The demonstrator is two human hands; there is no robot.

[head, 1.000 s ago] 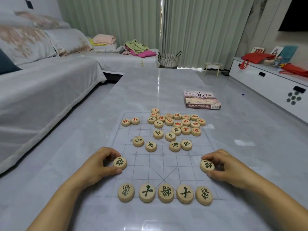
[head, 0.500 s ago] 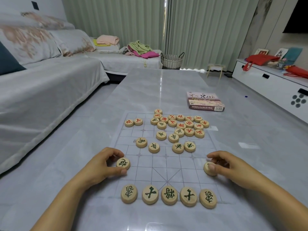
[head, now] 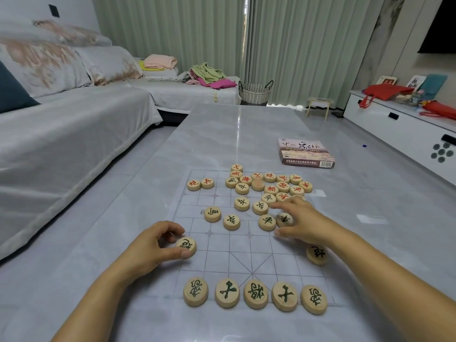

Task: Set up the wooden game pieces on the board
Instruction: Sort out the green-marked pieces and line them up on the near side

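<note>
Step in hand: I judge I'm fetching the next green piece from the loose cluster (head: 261, 193) while seating a cannon piece.
Left hand (head: 153, 245): thumb and fingers closed lightly round the left cannon piece (head: 186, 245), which lies flat on the board (head: 222, 262) at its left edge.
Right hand (head: 308, 223): fingers spread, tips touching a green chariot piece (head: 284, 219); not yet gripped, I judge.
Doing it well: pinch the rim, lift clear of the neighbour chariot (head: 267, 222) just beside it.
Near row (head: 255, 294): five pieces set.
Right cannon piece (head: 316, 254): free, near my right wrist.
</note>
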